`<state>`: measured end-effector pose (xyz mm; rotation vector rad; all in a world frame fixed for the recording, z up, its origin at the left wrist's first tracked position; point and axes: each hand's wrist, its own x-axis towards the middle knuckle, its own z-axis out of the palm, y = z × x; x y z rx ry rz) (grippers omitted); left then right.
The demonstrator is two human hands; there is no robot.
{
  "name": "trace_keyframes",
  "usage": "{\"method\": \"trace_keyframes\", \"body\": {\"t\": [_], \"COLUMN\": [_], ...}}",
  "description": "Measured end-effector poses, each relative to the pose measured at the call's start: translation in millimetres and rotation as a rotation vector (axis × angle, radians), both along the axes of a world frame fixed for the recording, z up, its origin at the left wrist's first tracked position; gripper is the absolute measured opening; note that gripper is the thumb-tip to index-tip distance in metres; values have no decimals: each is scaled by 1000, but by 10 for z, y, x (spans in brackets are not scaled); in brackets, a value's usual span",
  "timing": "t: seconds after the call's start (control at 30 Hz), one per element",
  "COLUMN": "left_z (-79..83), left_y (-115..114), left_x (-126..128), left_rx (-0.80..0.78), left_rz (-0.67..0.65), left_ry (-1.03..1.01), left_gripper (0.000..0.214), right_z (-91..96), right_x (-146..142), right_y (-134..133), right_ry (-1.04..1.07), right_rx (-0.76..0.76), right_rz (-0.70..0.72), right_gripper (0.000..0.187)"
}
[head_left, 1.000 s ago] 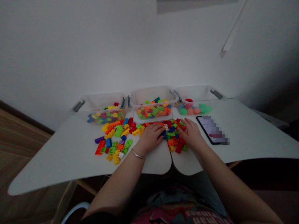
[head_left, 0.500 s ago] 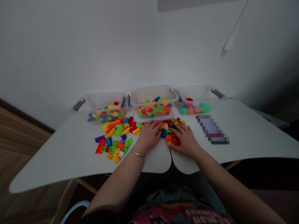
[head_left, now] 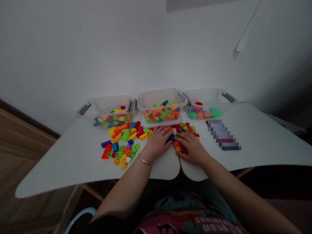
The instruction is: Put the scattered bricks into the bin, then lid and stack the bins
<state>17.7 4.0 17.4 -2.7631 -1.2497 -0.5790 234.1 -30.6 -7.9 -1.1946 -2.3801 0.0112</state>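
Two hands are laid palm down on a white table (head_left: pixel 60 162) in the head view, among loose plastic bricks. The left hand (head_left: pixel 158 141) is spread flat, its fingers stretched forward onto the bricks ahead of it; nothing is seen to be gripped. The right hand (head_left: pixel 192 148) is likewise flattened and unclenched, its fingers angled inward toward the left hand and resting over red and orange pieces. A small cluster of bricks (head_left: pixel 175 134) is enclosed between the two hands and touched by both.

A wider scatter of bricks (head_left: pixel 120 143) is spread just left of the left hand. A thin bracelet (head_left: pixel 145 160) is worn on the left wrist. Three clear tubs are lined up behind the bricks, against the wall (head_left: pixel 122 48): mixed coloured pieces are held in the left tub (head_left: pixel 104 103), bricks in the middle tub (head_left: pixel 158 96), and balls (head_left: pixel 204 114) in the right tub (head_left: pixel 207 94). A phone (head_left: pixel 224 136), blurred out, is laid flat to the right of the right hand, apart from it.
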Motion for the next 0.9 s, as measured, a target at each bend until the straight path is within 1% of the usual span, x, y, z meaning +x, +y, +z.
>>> {"method": "trace_keyframes", "body": {"t": [0.07, 0.1, 0.17, 0.2, 0.23, 0.3, 0.37, 0.4, 0.47, 0.53, 0.6, 0.63, 0.8, 0.9], "left_z": [117, 183, 304, 347, 375, 380, 335, 304, 248, 216, 210, 211, 180, 123], "left_y": [-50, -82, -154, -192, -229, -292, -330, -338, -334, -310, -283, -271, -218, -172], "left_x": [-54, -97, -213, -283, -358, -516, -676, -755, -900, -1015, -1079, -1091, -1027, -976], "left_rx": [16, 30, 71, 97, 127, 176, 179, 152, 48, -85, -177, -192, -70, -72], "left_rz": [45, 93, 254, 357, 497, 789, 1045, 1141, 1275, 1345, 1343, 1328, 1268, 1233], "left_ry": [7, 9, 8, 1, -23, -82, -121, -127, -131, -152, -188, -206, -270, -269], "left_gripper": [43, 44, 45, 46, 48, 53, 59, 62, 66, 69, 69, 68, 59, 61], "right_z": [8, 15, 35, 45, 54, 65, 67, 65, 60, 56, 55, 55, 62, 60], "right_x": [-3, -3, -3, -3, -5, -9, -15, -17, -21, -23, -26, -27, -32, -30], "right_y": [-9, -15, -27, -32, -36, -40, -40, -39, -38, -37, -35, -35, -33, -31], "right_ry": [12, 16, 19, 20, 20, 17, 11, 9, 10, 13, 14, 14, 30, 31], "right_rx": [9, 11, 8, 6, 2, -7, -13, -14, -15, -15, -16, -17, -21, -22], "right_rz": [16, 20, 23, 23, 23, 13, -9, -19, -31, -29, -29, -30, -33, -32], "right_gripper": [53, 53, 52, 52, 52, 53, 55, 55, 55, 55, 55, 54, 53, 53]}}
